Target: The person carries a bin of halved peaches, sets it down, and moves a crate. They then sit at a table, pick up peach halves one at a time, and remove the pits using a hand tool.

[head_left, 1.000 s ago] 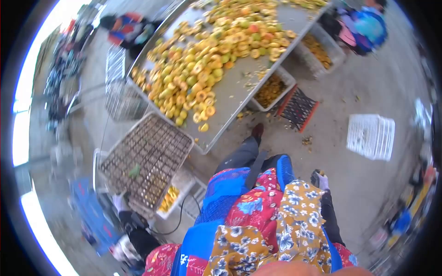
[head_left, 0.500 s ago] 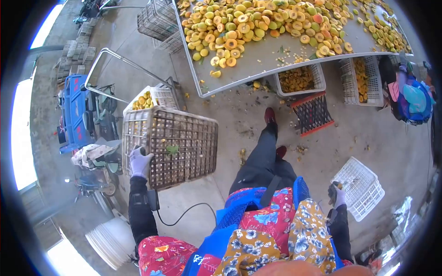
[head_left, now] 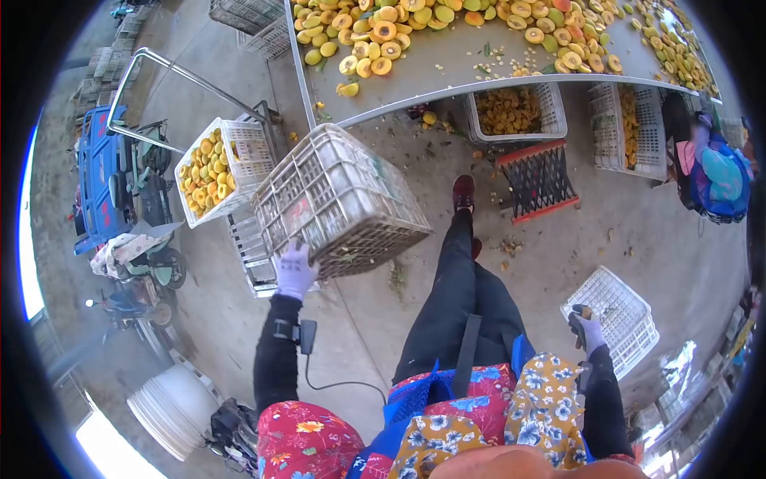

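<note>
A dirty pale plastic crate [head_left: 343, 199] hangs tilted in front of me at the left. My left hand [head_left: 295, 267], in a white glove, grips its lower left edge. At the right, my gloved right hand [head_left: 587, 326] has its fingers curled at the left edge of a white crate [head_left: 613, 311]. Behind the tilted crate, a white crate of yellow fruit [head_left: 209, 177] sits on a metal hand cart [head_left: 254, 259]. Halved and whole fruit [head_left: 383, 32] lie heaped on the large table [head_left: 447, 68].
Under the table are a white crate of fruit pieces [head_left: 511, 112] and another crate [head_left: 610, 132]. A red-edged black rack [head_left: 539, 182] stands before them. A person in blue [head_left: 722, 172] is at the far right. Parked vehicles [head_left: 108, 180] are at the left.
The tilted crate has moved right and turned in my left hand, uncovering the fruit crate on the cart. The view has shifted, and my right hand stays by the white crate.
</note>
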A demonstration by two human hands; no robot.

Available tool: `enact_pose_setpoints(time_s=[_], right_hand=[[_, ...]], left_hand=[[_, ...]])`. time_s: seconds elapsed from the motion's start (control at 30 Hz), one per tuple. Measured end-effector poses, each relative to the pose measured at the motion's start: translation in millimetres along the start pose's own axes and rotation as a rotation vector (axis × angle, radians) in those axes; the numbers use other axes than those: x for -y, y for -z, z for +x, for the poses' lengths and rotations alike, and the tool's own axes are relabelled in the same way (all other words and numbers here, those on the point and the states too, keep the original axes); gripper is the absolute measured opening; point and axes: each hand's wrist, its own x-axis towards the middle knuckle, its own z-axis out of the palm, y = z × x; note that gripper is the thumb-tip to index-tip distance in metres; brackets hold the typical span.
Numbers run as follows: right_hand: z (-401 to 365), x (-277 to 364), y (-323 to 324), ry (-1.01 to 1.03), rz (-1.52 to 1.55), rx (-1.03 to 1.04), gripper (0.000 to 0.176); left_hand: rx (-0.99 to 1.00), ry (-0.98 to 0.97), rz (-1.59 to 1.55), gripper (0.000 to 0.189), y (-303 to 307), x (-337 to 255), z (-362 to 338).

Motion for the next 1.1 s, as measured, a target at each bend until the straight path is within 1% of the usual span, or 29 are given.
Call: enact_pose_setpoints(time_s=[0.03, 0.1, 0.17, 0.23, 0.3, 0.37, 0.4, 0.43, 0.47, 0.5, 0.57, 0.6, 0.63, 0.67, 0.7, 0.73, 0.77, 0.83, 0.9, 0.93, 1.0, 1.1], right_hand=[[3.8, 1.9, -2.9, -0.003, -0.006, -0.005, 0.035], [16.6, 9.5, -10.4, 0.0, -0.016, -0.012, 0.035], [26.2, 15.6, -18.0, -0.004, -0.016, -0.007, 0.037], [33.1, 16.8, -26.0, -0.006, -0.032, 0.015, 0.037], [37.9, 14.7, -32.7, -0.003, -0.061, 0.045, 0.037], [41.2, 12.3, -38.4, -0.044, -0.052, 0.077, 0.038], [43.0, 14.0, -40.7, -0.057, -0.07, 0.09, 0.038], [44.2, 17.5, -43.2, -0.071, -0.091, 0.102, 0.038], [44.9, 20.5, -46.1, -0.059, -0.099, 0.104, 0.037], [40.6, 35.8, -50.7, -0.065, -0.164, 0.143, 0.041], [42.1, 50.1, -53.3, -0.059, -0.207, 0.148, 0.045], [46.9, 49.0, -50.7, -0.098, -0.203, 0.147, 0.043], [44.3, 54.6, -48.1, -0.06, -0.367, 0.193, 0.041], [44.4, 63.8, -48.6, -0.011, -0.526, 0.235, 0.039], [40.3, 72.2, -48.1, 0.032, -0.683, 0.273, 0.037], [31.2, 80.5, -48.7, -0.011, -0.825, 0.283, 0.034], [19.1, 93.4, -42.3, -0.056, -0.901, 0.309, 0.034], [-7.9, 121.5, -18.1, -0.154, -0.919, 0.373, 0.033], [-28.0, 148.1, 10.5, -0.226, -0.895, 0.386, 0.033], [-33.3, 159.9, 23.1, -0.252, -0.886, 0.385, 0.033], [-38.2, 178.6, 40.8, -0.284, -0.858, 0.369, 0.032], [-34.5, 202.9, 62.3, -0.313, -0.828, 0.364, 0.032]], left_hand=[[-0.07, -0.013, 0.01, 0.037, -25.9, -4.6, -16.5], [0.017, -0.002, 0.004, 0.043, -98.0, -20.0, -52.0], [-0.093, -0.2, 0.321, 0.047, -186.6, -41.9, -78.2], [0.03, 0.237, -0.447, 0.041, -225.0, -89.0, -95.3], [0.141, 0.686, -0.99, 0.033, -268.8, -122.0, -78.4], [-0.02, 1.021, -2.245, 0.029, -309.9, -145.4, -53.6], [0.077, 1.2, -2.419, 0.023, -308.8, -152.4, -38.1], [0.157, 1.423, -2.567, 0.017, -315.4, -158.2, -24.0], [-0.046, 1.42, -2.491, 0.017, -321.3, -165.3, -13.1], [-0.241, 1.406, -2.417, 0.016, -336.8, -172.8, 3.3], [0.012, 1.009, -2.584, 0.013, -335.4, -161.5, 40.5], [0.069, 1.013, -2.388, 0.015, -328.5, -152.0, 52.6], [0.112, 1.001, -2.194, 0.018, -314.6, -148.4, 61.9], [0.135, 1.066, -1.958, 0.028, -275.1, -156.3, 71.6], [0.372, 0.829, -1.687, 0.051, -252.6, -153.0, 75.4], [0.436, 0.586, -1.618, 0.059, -234.1, -159.6, 71.7], [0.488, 0.351, -1.535, 0.067, -211.8, -165.7, 66.4], [0.615, -0.007, -1.191, 0.078, -131.0, -181.8, 57.1], [0.77, -0.256, -0.835, 0.068, -24.3, -207.3, 64.6], [0.771, -0.364, -0.774, 0.061, -2.0, -216.3, 71.6], [0.769, -0.575, -0.645, 0.047, 27.9, -228.2, 85.0], [0.898, -0.591, -0.664, 0.029, 25.0, -244.5, 103.9]])
